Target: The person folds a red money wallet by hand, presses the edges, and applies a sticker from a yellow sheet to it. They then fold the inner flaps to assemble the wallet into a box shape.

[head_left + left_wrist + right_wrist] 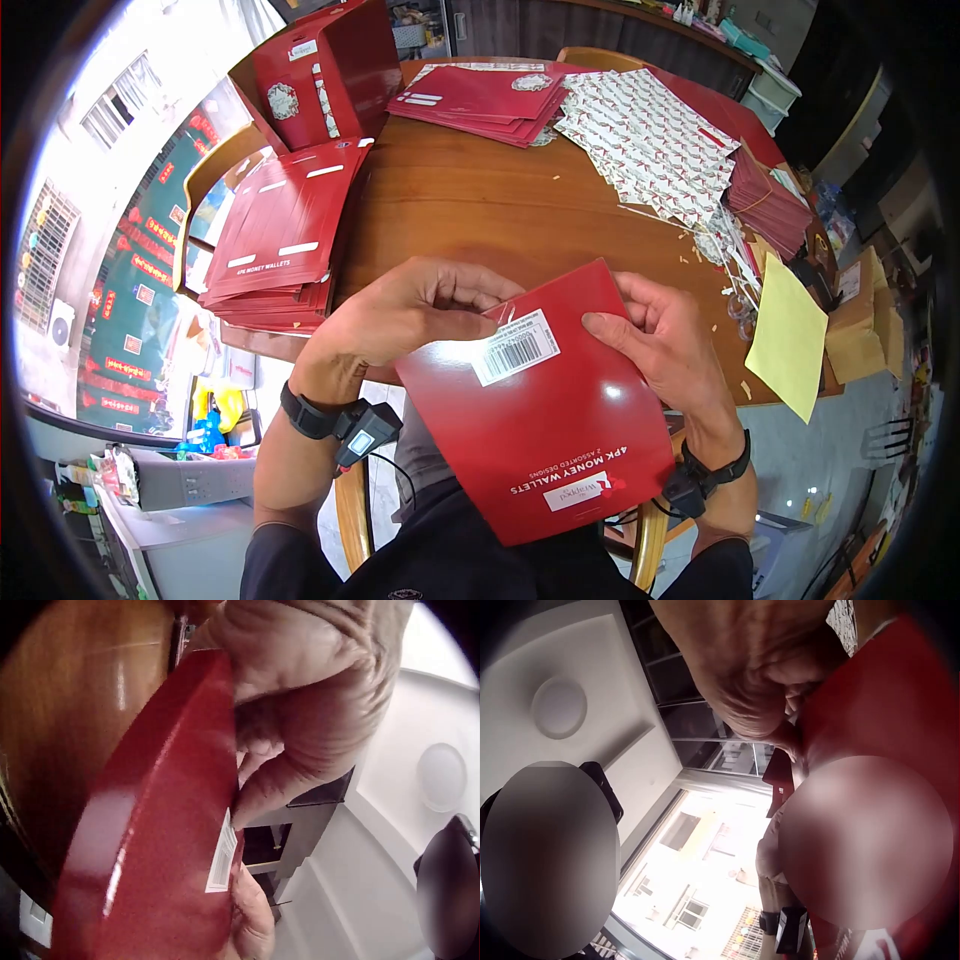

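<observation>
A glossy red money wallets pack [560, 430], its printing upside down, is tilted over the lap at the table's front edge. Near its upper edge is a white barcode label [515, 348]. My left hand [425, 305] pinches the pack's upper left edge, thumb tip at the label's corner and the other fingers partly hidden behind. On the other side, my right hand [665, 345] grips the upper right edge, with the thumb on the front and fingers behind. In the left wrist view the label [222, 855] shows just below the left thumb.
A stack of red packs [285, 215] lies at the table's left, a red display box [320, 80] behind it. More red sleeves [480, 95], white patterned sheets [650, 140] and a banded red bundle [768, 200] lie farther back. A yellow sheet [788, 335] overhangs the right edge.
</observation>
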Motion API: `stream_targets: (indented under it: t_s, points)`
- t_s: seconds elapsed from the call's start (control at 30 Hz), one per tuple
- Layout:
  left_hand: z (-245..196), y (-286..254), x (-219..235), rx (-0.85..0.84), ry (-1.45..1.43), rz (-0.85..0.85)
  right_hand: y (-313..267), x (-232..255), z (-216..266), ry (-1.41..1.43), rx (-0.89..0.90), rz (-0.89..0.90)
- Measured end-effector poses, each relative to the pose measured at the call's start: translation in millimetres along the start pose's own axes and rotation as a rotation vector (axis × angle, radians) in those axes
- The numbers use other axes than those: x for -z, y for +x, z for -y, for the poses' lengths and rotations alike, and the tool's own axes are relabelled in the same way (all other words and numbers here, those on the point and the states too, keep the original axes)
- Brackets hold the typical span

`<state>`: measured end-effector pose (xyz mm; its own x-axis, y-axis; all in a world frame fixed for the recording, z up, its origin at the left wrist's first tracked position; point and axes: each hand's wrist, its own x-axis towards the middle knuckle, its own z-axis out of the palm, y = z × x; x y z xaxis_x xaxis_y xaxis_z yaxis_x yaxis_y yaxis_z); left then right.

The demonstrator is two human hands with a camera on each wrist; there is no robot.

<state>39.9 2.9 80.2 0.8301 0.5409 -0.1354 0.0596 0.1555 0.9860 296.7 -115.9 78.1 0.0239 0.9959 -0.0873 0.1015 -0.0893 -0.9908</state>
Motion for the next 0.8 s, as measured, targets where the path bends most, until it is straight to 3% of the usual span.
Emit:
stream_targets:
  t_s: [0.2, 0.27, 0.37, 0.47, 0.57, 0.67, 0.8]
  points:
    - [-2.3, 6.2, -4.2, 0.059, 0.285, -0.135, 3.1, -2.9, 0.7, -0.01, -0.018, 0.035]
    - [-4.0, 4.7, -5.4, -0.032, 0.366, -0.303, 2.3, 0.4, 0.5, -0.024, -0.042, 0.029]
    - [0.6, 3.0, 8.7, -0.062, 0.167, -0.445, -2.7, 17.2, -9.0, -0.001, 0.044, 0.009]
    - [8.1, 3.3, 23.6, -0.115, 0.083, -0.546, -11.9, 42.6, -12.8, 0.0, -0.036, -0.005]
    - [11.4, 7.9, 27.8, -0.191, -0.006, -0.541, -18.2, 54.8, -18.2, 0.082, -0.072, -0.105]
    - [15.1, 15.0, 26.7, -0.21, -0.043, -0.542, -22.4, 55.4, -22.6, 0.094, -0.048, -0.084]
    - [21.1, 21.2, 26.9, -0.342, -0.125, -0.54, -27.2, 52.4, -18.6, -0.156, 0.158, -0.328]
